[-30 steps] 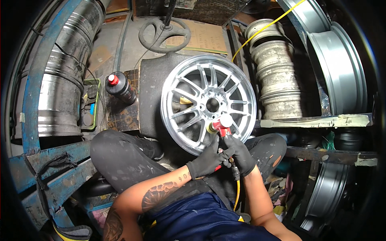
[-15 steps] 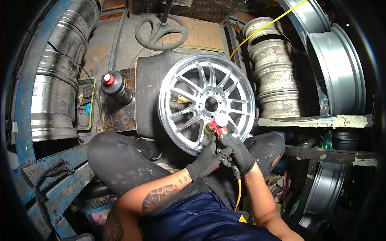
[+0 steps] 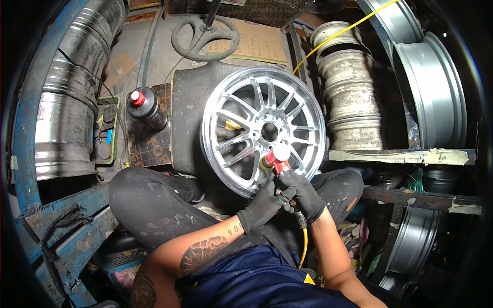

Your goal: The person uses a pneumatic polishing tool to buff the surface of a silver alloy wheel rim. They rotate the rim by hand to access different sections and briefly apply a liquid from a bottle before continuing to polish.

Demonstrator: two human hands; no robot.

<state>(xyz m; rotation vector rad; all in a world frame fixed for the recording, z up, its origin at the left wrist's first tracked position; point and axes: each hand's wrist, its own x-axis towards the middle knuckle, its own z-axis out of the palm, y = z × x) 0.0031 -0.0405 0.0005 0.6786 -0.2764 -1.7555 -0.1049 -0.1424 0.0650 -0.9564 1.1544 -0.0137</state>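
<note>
A silver multi-spoke alloy wheel [image 3: 260, 126] lies tilted in front of me, face up. Over its near spokes is a red and white air polisher [image 3: 280, 155], its pad side turned to the left. My right hand [image 3: 303, 195], in a dark glove, is closed around the polisher's handle. My left hand [image 3: 259, 206], gloved too, is closed on the same tool from the left, with its fingers by the handle. A yellow air hose [image 3: 305, 246] runs from the handle down toward my lap. The pad's contact with the spoke is partly hidden.
A black bottle with a red cap [image 3: 149, 108] stands left of the wheel on a patterned board. Beyond is a steering wheel [image 3: 205, 40]. Stacked wheel barrels [image 3: 352, 87] stand to the right beside a metal rack [image 3: 400, 156]; more rims [image 3: 67, 118] line the left.
The view has shifted slightly. Both hands keep their hold on the polisher, which stays over nearly the same near spokes.
</note>
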